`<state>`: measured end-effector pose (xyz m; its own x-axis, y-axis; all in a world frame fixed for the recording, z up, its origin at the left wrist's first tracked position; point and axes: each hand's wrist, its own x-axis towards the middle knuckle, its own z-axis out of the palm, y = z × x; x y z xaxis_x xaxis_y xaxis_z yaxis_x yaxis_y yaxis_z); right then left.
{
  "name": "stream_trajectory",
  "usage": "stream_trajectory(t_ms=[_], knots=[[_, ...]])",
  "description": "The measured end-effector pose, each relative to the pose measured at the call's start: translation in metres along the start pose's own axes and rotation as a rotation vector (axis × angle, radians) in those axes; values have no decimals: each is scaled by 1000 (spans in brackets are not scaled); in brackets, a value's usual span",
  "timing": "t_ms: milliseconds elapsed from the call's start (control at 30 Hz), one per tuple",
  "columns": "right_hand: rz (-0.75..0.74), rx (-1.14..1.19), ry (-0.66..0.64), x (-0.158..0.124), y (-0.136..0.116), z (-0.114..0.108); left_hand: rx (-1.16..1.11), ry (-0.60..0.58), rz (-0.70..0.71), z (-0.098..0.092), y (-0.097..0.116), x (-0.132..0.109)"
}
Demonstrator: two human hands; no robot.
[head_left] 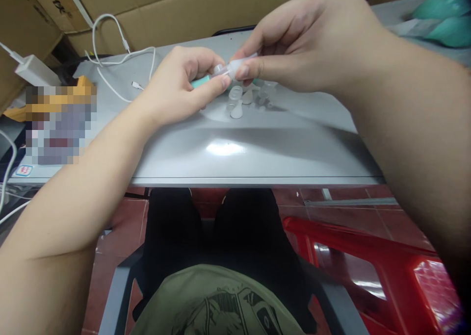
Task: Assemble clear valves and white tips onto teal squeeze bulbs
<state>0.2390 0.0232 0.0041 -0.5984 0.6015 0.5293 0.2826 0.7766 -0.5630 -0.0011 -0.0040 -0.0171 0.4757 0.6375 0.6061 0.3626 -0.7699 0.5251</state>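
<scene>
Above the grey table, my left hand is closed around a slim piece with a teal end and a clear tube-like front. My right hand pinches a translucent white plastic tip between thumb and fingers. The two parts meet end to end between my fingertips; whether one sits inside the other is hard to make out. Just below my hands lie several small clear and white plastic caps, partly in shadow. My fingers hide some of the pieces behind them.
A white cable loops over the table's back left, by a white charger. A yellow-orange object lies at the left, partly blurred out. Teal rounded objects are at the far right. Cardboard stands behind; a red plastic item is below right.
</scene>
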Motion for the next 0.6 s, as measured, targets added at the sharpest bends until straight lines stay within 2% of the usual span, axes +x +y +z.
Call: stream_trajectory(t_ms=[200, 400, 500, 600], knots=[[34, -7, 4, -1, -5, 1, 138, 25, 21, 1, -6, 1], [50, -53, -23, -1, -3, 1, 227, 74, 45, 2, 1, -1], [36, -89, -34, -2, -2, 1, 254, 73, 21, 3, 3, -2], [-2, -103, -37, -2, -2, 1, 298, 121, 50, 4, -1, -1]])
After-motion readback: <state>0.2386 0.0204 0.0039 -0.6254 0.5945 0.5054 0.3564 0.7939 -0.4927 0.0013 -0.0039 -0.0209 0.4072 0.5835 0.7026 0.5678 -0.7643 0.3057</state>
